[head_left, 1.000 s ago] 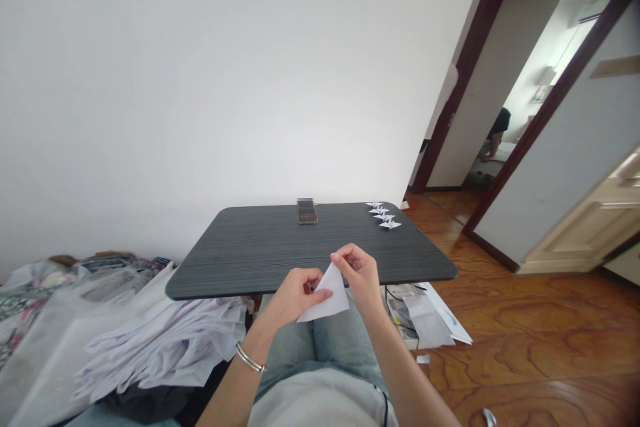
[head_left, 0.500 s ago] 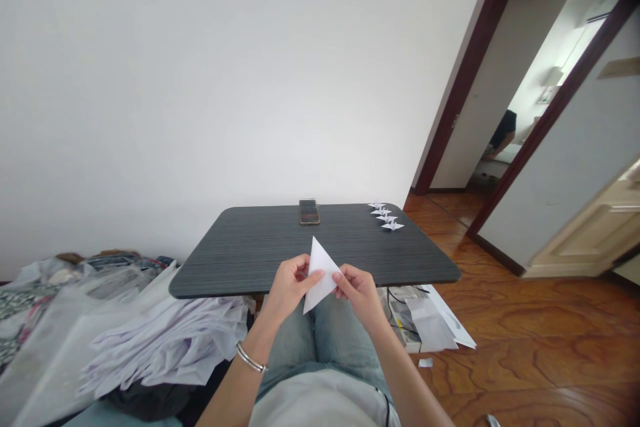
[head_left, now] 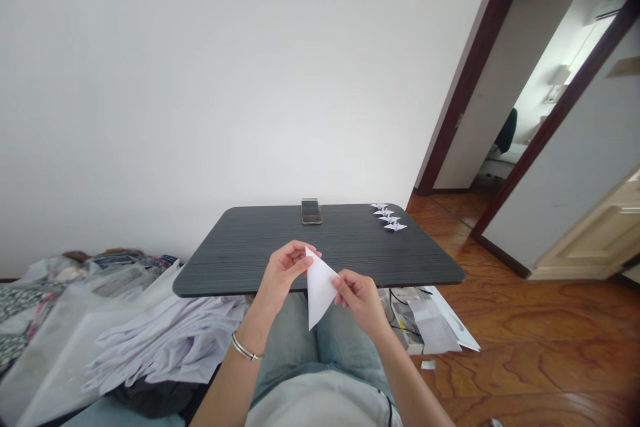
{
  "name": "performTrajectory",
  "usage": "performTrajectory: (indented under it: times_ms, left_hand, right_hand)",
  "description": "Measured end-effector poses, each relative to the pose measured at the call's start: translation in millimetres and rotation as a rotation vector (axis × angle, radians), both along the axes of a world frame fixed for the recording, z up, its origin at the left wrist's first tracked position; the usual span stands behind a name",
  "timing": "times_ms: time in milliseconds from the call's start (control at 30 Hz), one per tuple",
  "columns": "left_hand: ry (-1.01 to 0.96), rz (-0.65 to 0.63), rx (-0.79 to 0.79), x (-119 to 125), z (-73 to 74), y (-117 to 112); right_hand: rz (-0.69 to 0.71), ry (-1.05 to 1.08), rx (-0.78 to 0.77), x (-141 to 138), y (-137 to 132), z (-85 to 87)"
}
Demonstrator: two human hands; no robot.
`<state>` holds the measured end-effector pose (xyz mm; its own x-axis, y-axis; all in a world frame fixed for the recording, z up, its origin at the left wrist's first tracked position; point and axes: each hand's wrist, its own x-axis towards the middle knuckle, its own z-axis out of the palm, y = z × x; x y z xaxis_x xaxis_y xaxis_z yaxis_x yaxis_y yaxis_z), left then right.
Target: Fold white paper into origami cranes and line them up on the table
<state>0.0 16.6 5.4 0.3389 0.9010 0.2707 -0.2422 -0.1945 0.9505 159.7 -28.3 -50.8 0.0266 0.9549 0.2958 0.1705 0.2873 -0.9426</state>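
A white paper folded into a triangle [head_left: 317, 287] is held over my lap, one tip pointing down. My left hand [head_left: 283, 270] pinches its top corner, a silver bangle on that wrist. My right hand [head_left: 360, 300] pinches the paper's right corner. Both hands hover just in front of the near edge of the dark wood-grain table [head_left: 250, 253].
Several white folded paper cranes [head_left: 389, 217] stand in a row at the table's far right. A phone [head_left: 311, 211] lies at the far edge. A heap of white paper and plastic [head_left: 150, 340] lies left; papers [head_left: 435, 327] lie on the floor right. An open doorway [head_left: 525, 113] lies beyond.
The triangle has been turned in my hands: its free tip pointed down-left, then up, and now points down. My left hand rose to the top corner; my right hand dropped lower.
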Motion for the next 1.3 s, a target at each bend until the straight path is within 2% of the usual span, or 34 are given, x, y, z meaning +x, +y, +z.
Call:
performTrajectory:
  times_ms: [200,433,567,700,833,1033,1300]
  left_hand:
    - [-0.032,0.039,-0.05,-0.9,-3.3,1.9]
    - [0.006,0.131,-0.048,0.8,1.3,-0.2]
    - [0.012,0.195,-0.019,2.0,2.7,-1.0]
    - [0.005,0.227,-0.014,2.6,2.4,-0.2]
    - [-0.005,0.213,-0.034,1.7,2.0,0.4]
    - [0.005,0.113,-0.097,-2.3,2.6,2.0]
    - [0.034,0.107,-0.081,-4.6,5.0,1.7]
  right_hand:
    - [-0.021,-0.09,0.032,1.6,1.1,-2.3]
    - [-0.089,-0.199,0.114,2.3,-2.0,0.7]
    - [-0.127,-0.157,0.15,-0.1,-1.0,0.5]
    - [-0.148,-0.093,0.111,-1.6,2.6,-4.4]
    - [-0.139,-0.054,0.094,-0.7,2.3,-4.9]
    - [-0.144,-0.031,0.103,1.3,-0.5,-1.2]
    - [-0.124,-0.057,0.111,1.9,0.0,-3.6]
